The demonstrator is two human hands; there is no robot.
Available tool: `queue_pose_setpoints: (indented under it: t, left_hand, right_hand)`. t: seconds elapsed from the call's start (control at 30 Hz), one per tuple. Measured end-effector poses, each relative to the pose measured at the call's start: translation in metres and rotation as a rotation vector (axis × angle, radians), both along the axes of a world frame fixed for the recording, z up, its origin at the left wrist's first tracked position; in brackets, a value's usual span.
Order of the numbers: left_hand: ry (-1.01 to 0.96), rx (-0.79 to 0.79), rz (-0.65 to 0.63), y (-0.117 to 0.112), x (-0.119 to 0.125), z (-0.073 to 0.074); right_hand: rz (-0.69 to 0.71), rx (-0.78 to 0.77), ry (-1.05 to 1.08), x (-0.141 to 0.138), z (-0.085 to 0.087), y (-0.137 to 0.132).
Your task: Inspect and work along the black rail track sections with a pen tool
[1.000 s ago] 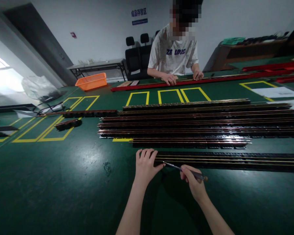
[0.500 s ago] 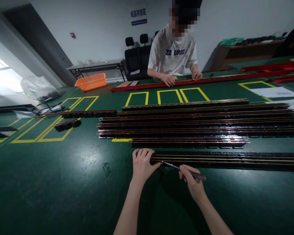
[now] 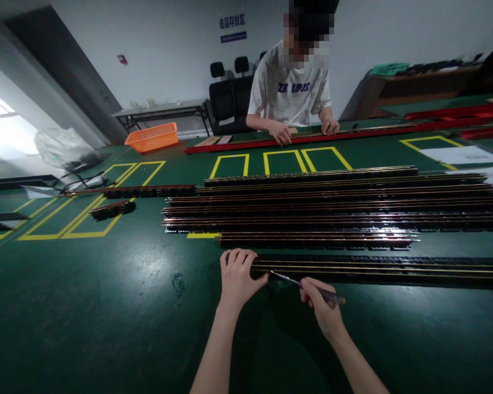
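Black strip with brass-coloured lines [image 3: 373, 271] lies along the green table [image 3: 148, 317], its left end under the left hand [image 3: 237, 276], whose fingers arch across it, gripping, thumb at the near edge. The right hand [image 3: 322, 306] curls closed around a slim tool [image 3: 329, 295], tip beside that thumb. Work here looks under way; whether similar strips [image 3: 332, 207] on the far side are finished, I cannot tell.

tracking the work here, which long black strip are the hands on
The front strip, lowest in the picture: the left hand holds its left end and the tool in the right hand points there. The other strips lie farther back, untouched.
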State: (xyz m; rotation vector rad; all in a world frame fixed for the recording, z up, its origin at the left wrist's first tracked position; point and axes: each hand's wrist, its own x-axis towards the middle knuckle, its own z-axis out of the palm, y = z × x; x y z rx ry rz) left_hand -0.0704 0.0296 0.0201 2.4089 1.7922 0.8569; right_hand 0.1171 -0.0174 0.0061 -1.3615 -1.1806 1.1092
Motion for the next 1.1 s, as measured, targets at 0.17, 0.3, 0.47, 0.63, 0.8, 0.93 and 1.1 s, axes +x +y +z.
queue_pose_setpoints:
  t: [0.17, 0.3, 0.47, 0.63, 0.8, 0.93, 1.1]
  left_hand:
    - [0.019, 0.021, 0.0, 0.0, -0.005, 0.0]
    - [0.028, 0.019, -0.012, 0.0, -0.006, 0.0]
    - [0.026, 0.029, -0.023, 0.0, -0.005, -0.001]
    - [0.032, 0.018, -0.025, 0.0, -0.006, 0.0]
    - [0.034, 0.021, -0.026, 0.0, -0.005, 0.001]
    - [0.018, 0.028, -0.019, 0.0, -0.005, 0.001]
    - [0.021, 0.028, -0.017, 0.0, -0.005, 0.001]
  right_hand:
    - [0.019, 0.008, -0.014, 0.001, -0.002, 0.0]
    - [0.025, 0.019, -0.021, 0.002, -0.002, 0.0]
    - [0.039, 0.009, -0.041, 0.002, -0.002, 0.0]
    - [0.025, 0.004, -0.023, 0.003, -0.005, 0.001]
    - [0.004, 0.045, -0.017, 0.005, -0.008, 0.002]
    - [-0.036, 0.064, -0.021, 0.005, -0.009, 0.001]
    - [-0.084, 0.068, 0.017, 0.006, -0.011, 0.0]
